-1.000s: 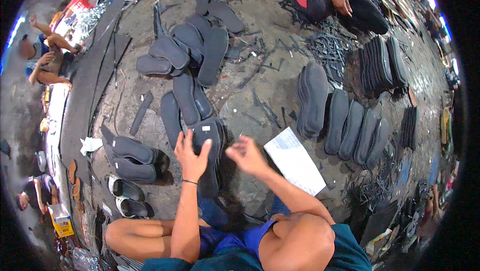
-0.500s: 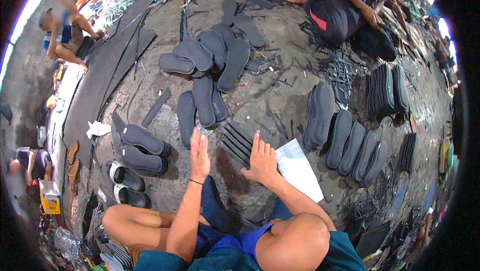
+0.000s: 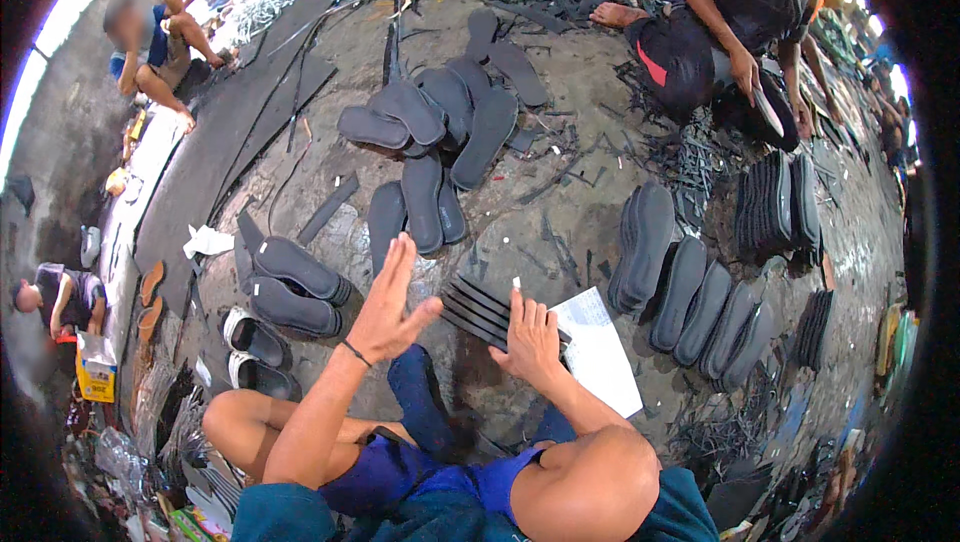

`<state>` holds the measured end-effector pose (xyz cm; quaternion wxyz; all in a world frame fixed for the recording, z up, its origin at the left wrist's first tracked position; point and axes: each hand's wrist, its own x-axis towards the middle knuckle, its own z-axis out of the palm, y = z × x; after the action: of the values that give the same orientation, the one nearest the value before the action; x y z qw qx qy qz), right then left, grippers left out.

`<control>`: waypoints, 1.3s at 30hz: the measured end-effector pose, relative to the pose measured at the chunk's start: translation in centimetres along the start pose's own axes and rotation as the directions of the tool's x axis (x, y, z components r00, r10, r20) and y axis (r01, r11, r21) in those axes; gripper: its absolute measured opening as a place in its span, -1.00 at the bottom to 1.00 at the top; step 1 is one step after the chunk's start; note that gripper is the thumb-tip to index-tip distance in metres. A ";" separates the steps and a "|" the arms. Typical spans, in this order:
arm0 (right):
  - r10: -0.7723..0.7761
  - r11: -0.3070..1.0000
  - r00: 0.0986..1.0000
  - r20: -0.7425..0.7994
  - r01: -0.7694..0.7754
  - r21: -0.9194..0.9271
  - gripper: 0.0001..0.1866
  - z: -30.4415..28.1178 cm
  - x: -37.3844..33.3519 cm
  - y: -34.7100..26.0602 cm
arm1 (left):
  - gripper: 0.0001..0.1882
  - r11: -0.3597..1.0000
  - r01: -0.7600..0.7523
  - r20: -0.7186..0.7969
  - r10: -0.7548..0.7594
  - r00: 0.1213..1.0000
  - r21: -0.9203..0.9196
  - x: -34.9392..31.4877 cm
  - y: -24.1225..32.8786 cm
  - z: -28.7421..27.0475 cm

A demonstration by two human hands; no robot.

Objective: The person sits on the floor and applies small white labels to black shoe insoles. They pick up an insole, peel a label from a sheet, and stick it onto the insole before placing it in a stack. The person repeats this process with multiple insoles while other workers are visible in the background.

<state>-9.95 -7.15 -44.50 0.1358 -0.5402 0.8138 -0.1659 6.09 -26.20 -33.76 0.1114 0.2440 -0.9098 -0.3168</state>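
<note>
A small stack of black shoe soles point(image 3: 472, 308), seen edge-on, stands on the floor in front of me. My right hand point(image 3: 532, 344) is over its right part, thumb on the near side and fingers on the far side, gripping it. A small white bit shows at the index fingertip. Just left of the stack, my left hand point(image 3: 392, 310) is raised, holding nothing, fingers stretched and thumb apart. Beneath the right wrist and beyond it lies a white sheet of paper point(image 3: 603, 354). Ahead is a loose pile of dark soles point(image 3: 425, 192).
Paired soles point(image 3: 300, 272) and white-strapped sandals point(image 3: 255, 337) lie to the left. Rows of stacked soles point(image 3: 690, 292) stand at right, with more stacks point(image 3: 775, 204) behind. Black scraps point(image 3: 690, 157) litter the floor. A co-worker point(image 3: 745, 32) sits at the far right.
My left hand has tilted, its thumb now spread toward the stack. My right hand has closed more around the soles. The far-right co-worker now holds a pale-edged piece in view.
</note>
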 end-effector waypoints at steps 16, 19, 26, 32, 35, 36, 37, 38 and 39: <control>0.036 0.993 0.979 0.199 -0.012 -0.120 0.18 -0.3 -1.5 1.0 | 0.07 0.997 0.069 -0.155 -0.075 0.985 -0.043 -3.4 1.2 3.9; 0.182 0.909 0.949 0.256 -0.262 0.324 0.16 -1.6 -1.0 1.0 | 0.11 0.871 0.152 -0.148 -0.247 0.958 -0.468 -4.4 -0.4 8.0; -0.157 0.396 0.864 0.478 -0.388 0.832 0.14 -6.0 0.9 -3.0 | -0.13 0.183 0.277 0.184 -0.406 0.895 -0.943 -2.7 1.4 6.4; 0.553 0.725 0.770 -0.318 -0.257 0.639 -0.33 -7.9 4.7 12.5 | -0.22 0.430 0.457 0.239 -0.470 0.850 -0.779 2.3 -9.5 -8.3; 0.618 0.782 0.699 -0.361 -0.495 0.380 -0.26 -6.4 4.2 24.1 | -0.63 0.489 0.592 0.211 -0.629 0.749 -0.640 0.8 -17.0 -16.8; 0.680 0.718 0.667 -0.304 -0.521 0.462 -0.23 -5.8 3.9 25.8 | -0.78 0.395 0.642 0.242 -0.696 0.676 -0.658 0.0 -18.9 -17.9; 0.739 0.641 0.630 -0.238 -0.550 0.535 -0.20 -5.2 3.3 27.3 | -0.76 0.311 0.693 0.276 -0.754 0.597 -0.650 -0.6 -19.8 -18.5; 0.785 0.551 0.602 -0.145 -0.570 0.609 -0.17 -4.1 3.6 27.2 | -0.75 0.275 0.740 0.252 -0.820 0.514 -0.614 -2.8 -23.7 -19.2; 0.793 0.498 0.606 -0.067 -0.579 0.646 -0.16 -4.5 3.8 26.8 | -0.75 0.244 0.743 0.259 -0.832 0.491 -0.623 -3.9 -25.2 -19.1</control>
<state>-35.54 -0.43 -51.78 0.1943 -0.0572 0.8832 -0.4230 25.61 -51.32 -35.06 0.0726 0.6273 -0.4732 -0.6143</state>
